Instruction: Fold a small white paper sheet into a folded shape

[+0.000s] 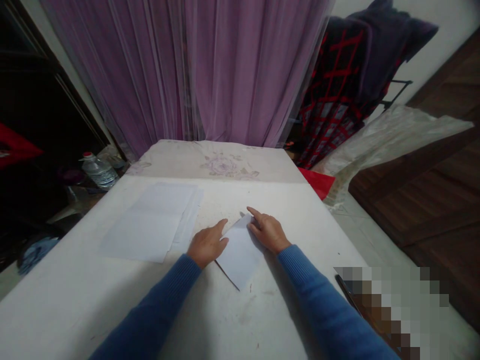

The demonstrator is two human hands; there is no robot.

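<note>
A folded sheet of white paper (242,257) lies at a slant on the white table, its lower left edge slightly raised. My left hand (207,245) rests over its left corner, index finger and thumb stretched apart. At the upper right side, my right hand (269,231) touches the paper with its index finger extended near the top corner and its thumb lower on the sheet. Both hands look open; their other fingers are partly hidden from above. Left of my left hand lies a stack of larger white paper sheets (146,220).
The table (262,320) has a flowered cloth (225,165) at its far end, before purple curtains (232,70). A dark pen-like object (347,292) lies at the right edge beside a pixelated area. A plastic bottle (99,172) stands off the left side.
</note>
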